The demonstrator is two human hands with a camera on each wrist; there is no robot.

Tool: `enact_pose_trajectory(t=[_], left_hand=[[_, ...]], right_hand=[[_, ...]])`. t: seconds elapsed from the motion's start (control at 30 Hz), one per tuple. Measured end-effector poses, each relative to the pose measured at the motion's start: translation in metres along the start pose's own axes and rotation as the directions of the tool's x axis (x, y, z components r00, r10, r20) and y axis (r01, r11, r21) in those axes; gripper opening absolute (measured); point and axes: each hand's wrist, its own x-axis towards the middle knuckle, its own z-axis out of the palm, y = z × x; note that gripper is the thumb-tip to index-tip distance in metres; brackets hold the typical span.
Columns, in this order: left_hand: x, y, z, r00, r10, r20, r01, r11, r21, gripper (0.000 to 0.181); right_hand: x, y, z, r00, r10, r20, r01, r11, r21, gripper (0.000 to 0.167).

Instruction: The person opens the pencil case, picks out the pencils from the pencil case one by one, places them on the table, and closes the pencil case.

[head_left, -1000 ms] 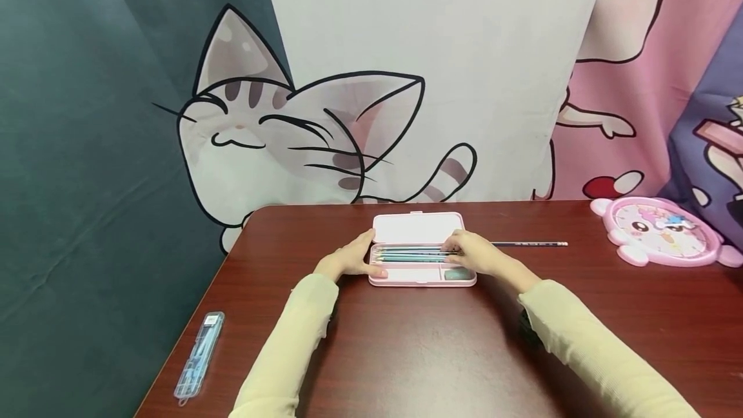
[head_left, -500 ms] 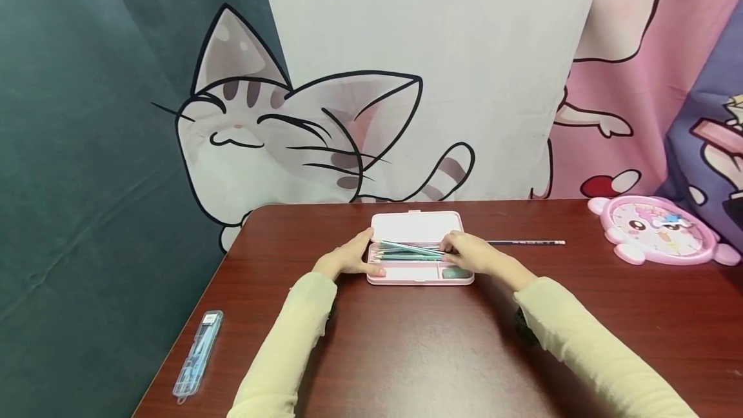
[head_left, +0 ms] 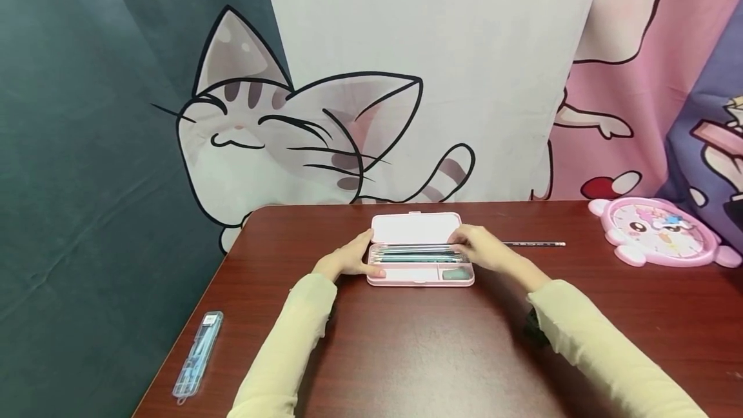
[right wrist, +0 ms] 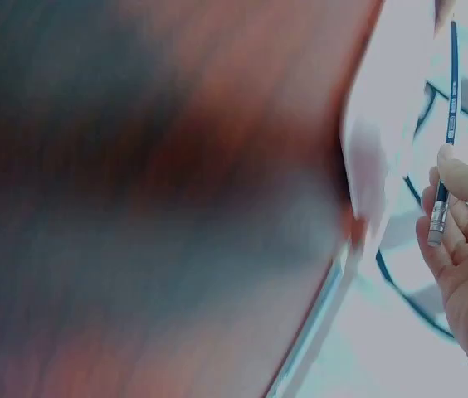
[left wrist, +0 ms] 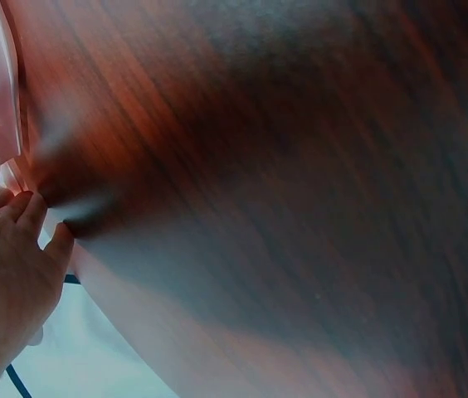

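A pink pencil case [head_left: 403, 284] lies on the table with its lid [head_left: 413, 228] folded back. Several pencils [head_left: 406, 254] fill its long compartment, and a grey-green eraser-like block [head_left: 456, 273] sits in the small front one. My left hand [head_left: 349, 258] holds the case's left end, thumb on the front edge and fingers at the back. Over the right end of the pencils, my right hand [head_left: 483, 249] pinches a dark pencil [right wrist: 451, 108] near its eraser end, as the right wrist view shows. The far end of that pencil is hard to follow in the head view.
Another dark pencil [head_left: 540, 244] lies on the table right of the case, partly behind my right hand. A pink animal-shaped clock [head_left: 662, 231] stands far right. A clear blue box [head_left: 198, 357] rests near the left table edge. A cartoon curtain [head_left: 493, 50] hangs behind.
My right hand has shifted slightly right and up. The pencils, slanted half a second ago with a tip raised on the left, now lie nearly level. My left hand stays in place.
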Motion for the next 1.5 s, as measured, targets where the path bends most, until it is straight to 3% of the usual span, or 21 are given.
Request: enact_pose_trajectory(t=[0.13,0.27,0.37,0.57,0.67,0.9,1.07,1.23,1.33,1.5], left_hand=[[0.0,0.0,0.001,1.0,-0.002,0.002,0.002,1.0,-0.003,0.106],[0.0,-0.002,0.0,1.0,-0.002,-0.006,0.002,1.0,-0.006,0.106],[0.001,-0.002,-0.001,1.0,0.02,-0.012,-0.02,1.0,-0.015,0.107],[0.001,-0.003,-0.002,1.0,0.03,-0.002,-0.03,0.999,-0.015,0.106],[0.002,-0.005,-0.002,1.0,0.025,-0.006,-0.025,1.0,-0.019,0.106],[0.002,-0.004,-0.001,1.0,0.019,-0.004,-0.019,0.999,-0.035,0.106],[0.002,-0.003,0.001,1.0,0.027,-0.004,-0.027,0.999,-0.035,0.105],[0.002,-0.004,0.003,0.999,0.038,-0.008,-0.039,0.999,-0.028,0.104],[0.003,-0.004,0.003,0.999,0.033,-0.007,-0.033,0.999,-0.038,0.105],[0.003,-0.004,0.002,1.0,0.024,-0.006,-0.024,0.999,-0.044,0.105]], right_hand=[[-0.013,0.018,-0.023,0.994,-0.032,-0.101,0.03,0.999,-0.02,0.01],[-0.034,0.036,-0.051,0.991,0.007,-0.131,-0.011,0.999,-0.031,0.013],[-0.053,0.05,-0.069,0.987,0.049,-0.152,-0.058,0.997,-0.053,0.013],[-0.087,0.072,-0.09,0.967,0.204,-0.155,-0.214,0.976,-0.051,0.009],[-0.095,0.08,-0.091,0.965,0.219,-0.145,-0.228,0.972,-0.053,0.008],[-0.102,0.092,-0.079,0.982,0.117,-0.15,-0.134,0.986,-0.103,0.015],[-0.102,0.1,-0.071,0.982,0.106,-0.157,-0.128,0.982,-0.141,0.016],[-0.101,0.11,-0.068,0.985,0.083,-0.153,-0.096,0.992,-0.081,0.014],[-0.099,0.112,-0.068,0.986,0.084,-0.144,-0.093,0.994,-0.055,0.013],[-0.094,0.102,-0.068,0.981,0.138,-0.137,-0.155,0.981,-0.118,0.014]])
